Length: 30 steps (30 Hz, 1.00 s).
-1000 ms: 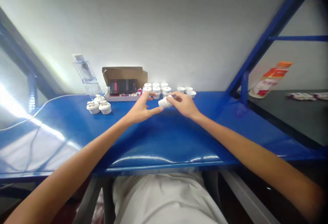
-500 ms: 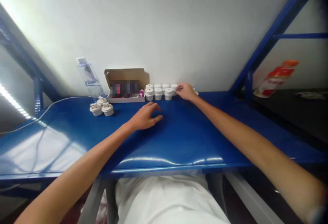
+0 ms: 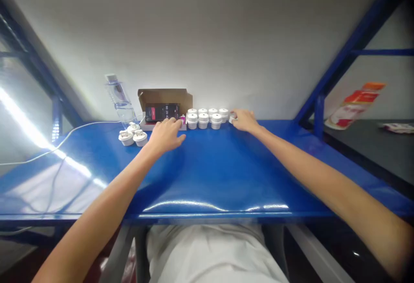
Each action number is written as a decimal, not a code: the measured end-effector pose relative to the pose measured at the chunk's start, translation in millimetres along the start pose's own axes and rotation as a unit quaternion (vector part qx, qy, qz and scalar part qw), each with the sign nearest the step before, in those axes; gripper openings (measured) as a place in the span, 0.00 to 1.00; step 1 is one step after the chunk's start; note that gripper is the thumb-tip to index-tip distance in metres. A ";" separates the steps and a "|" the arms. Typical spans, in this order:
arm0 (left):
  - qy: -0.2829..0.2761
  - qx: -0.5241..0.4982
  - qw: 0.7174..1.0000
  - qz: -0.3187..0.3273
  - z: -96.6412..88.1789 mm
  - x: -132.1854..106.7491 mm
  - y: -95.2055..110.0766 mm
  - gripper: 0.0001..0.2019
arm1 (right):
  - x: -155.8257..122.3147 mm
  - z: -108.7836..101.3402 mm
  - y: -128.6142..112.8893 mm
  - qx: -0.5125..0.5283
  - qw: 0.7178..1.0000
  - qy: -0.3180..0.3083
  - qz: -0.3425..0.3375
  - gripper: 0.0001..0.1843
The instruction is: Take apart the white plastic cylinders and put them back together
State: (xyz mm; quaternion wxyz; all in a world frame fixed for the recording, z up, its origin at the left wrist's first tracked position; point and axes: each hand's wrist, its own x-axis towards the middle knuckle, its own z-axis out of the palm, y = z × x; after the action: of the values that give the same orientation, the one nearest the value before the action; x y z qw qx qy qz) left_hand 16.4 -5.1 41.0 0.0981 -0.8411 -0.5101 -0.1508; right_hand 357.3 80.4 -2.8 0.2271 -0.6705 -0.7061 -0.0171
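1. A glossy blue desk (image 3: 210, 175) fills the middle of the view and reflects streaks of light. It stands against a plain pale wall (image 3: 207, 37).
2. Blue metal frame bars (image 3: 343, 58) slope up at the right, and darker bars stand at the left. A dark surface lies beyond the right bar, with an orange and white packet (image 3: 354, 104) on it.
3. Along the back edge of the desk, small white round caps (image 3: 207, 117) stand in two tidy rows. They look like smooth plastic, each with a raised top.
4. The right hand (image 3: 244, 120) lies at the right end of those rows, fingers lightly curled and touching a small white piece (image 3: 231, 120). Whether they grip it cannot be told.
5. The left hand (image 3: 166, 134) hovers low over the desk, fingers loosely spread and holding nothing. Its tips lie just before an open brown cardboard box (image 3: 164, 102).
6. A dark screen with red marks (image 3: 162, 112) stands in the box.
7. Left of the hand sit three white round fittings (image 3: 133, 135), clustered together.
8. Behind them leans a clear plastic bottle (image 3: 120, 100), and a thin white cable (image 3: 64, 138) trails left.
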 end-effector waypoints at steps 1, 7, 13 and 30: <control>-0.002 0.044 0.998 -0.037 -5.6 -0.2 -9.1 0.18 | -7.5 -1.8 -3.8 0.048 0.999 -0.002 0.012 0.23; -0.125 0.115 0.963 -0.210 -23.3 -3.3 -47.6 0.27 | -61.6 -14.5 -25.6 0.425 0.889 -0.148 0.087 0.15; -0.135 0.060 0.984 -0.095 -17.9 0.2 -47.1 0.26 | -69.7 -13.7 -27.1 0.342 0.932 -0.116 0.020 0.12; -0.055 -0.367 0.922 0.109 33.2 -9.9 30.0 0.23 | -106.3 -14.6 -77.8 0.376 0.909 0.017 -0.179 0.18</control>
State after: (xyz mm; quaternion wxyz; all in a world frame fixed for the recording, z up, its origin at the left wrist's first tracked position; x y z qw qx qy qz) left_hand 43.8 -16.5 6.1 -0.2299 -0.8754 -0.3293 -0.2691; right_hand 287.1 -32.0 -4.4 0.4673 -0.3971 -0.7647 0.1979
